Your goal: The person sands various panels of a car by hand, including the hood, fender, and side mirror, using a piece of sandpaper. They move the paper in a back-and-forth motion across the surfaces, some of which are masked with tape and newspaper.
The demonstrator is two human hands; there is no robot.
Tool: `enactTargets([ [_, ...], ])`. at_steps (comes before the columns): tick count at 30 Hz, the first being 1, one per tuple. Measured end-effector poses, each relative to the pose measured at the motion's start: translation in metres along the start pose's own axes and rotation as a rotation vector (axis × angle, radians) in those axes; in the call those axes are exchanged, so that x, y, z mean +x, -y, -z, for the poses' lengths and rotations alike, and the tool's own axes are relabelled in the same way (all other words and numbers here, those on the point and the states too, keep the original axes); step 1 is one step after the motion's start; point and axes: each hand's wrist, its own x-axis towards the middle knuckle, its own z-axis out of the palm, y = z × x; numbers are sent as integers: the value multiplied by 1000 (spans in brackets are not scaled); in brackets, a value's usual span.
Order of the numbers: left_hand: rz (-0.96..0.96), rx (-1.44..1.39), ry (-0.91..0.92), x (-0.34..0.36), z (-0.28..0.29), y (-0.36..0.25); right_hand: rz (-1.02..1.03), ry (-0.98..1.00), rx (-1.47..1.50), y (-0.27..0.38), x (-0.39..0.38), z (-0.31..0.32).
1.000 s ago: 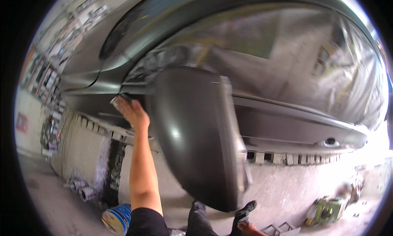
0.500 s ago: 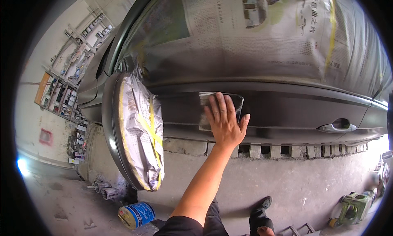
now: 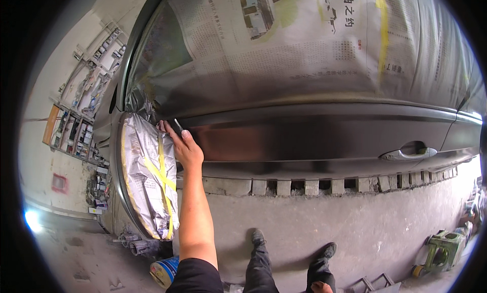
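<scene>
Window paper [image 3: 314, 64] and mirror wrap [image 3: 144, 178] are on, door [image 3: 324, 133] progress unclear
Left hand [image 3: 189, 153] has pad [image 3: 178, 124] in grip near door's front edge; right hand [image 3: 321, 287], cannot tell

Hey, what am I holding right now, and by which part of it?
Your left hand holds a flat pad near its pale edge, by the thumb; the rest is mostly hidden. Whether your right hand holds anything can't be told.

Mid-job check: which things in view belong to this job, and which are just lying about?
Job, seemingly: left hand, thin pad, car door, wrapped mirror, papered window.
Lying about, apparently: blue bucket, grey cylinders, green stool-like item.
</scene>
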Motion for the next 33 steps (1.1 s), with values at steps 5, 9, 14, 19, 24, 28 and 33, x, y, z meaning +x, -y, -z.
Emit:
enactTargets([
  [5, 69, 81, -25, -11, -29, -65, 68, 100, -96, -11, 7, -10],
  [9, 10, 27, 19, -29, -50, -177, 21, 34, -29, 3, 2, -11],
  [14, -80, -190, 306, -50, -52, -301, -36, -12, 31, 14, -2, 0],
  [19, -50, -43, 222, -47, -41, -217, -103, -47, 152, 26, -9, 7],
  [24, 175, 76, 90, -9, -12, -59, 261, -43, -51, -4, 6, -18],
  [28, 195, 19, 51, -2, -1, 3, 273, 43, -172, 6, 8, -19],
  [33, 79, 143, 9, -2, -13, -31, 81, 96, -63, 47, 9, 6],
])
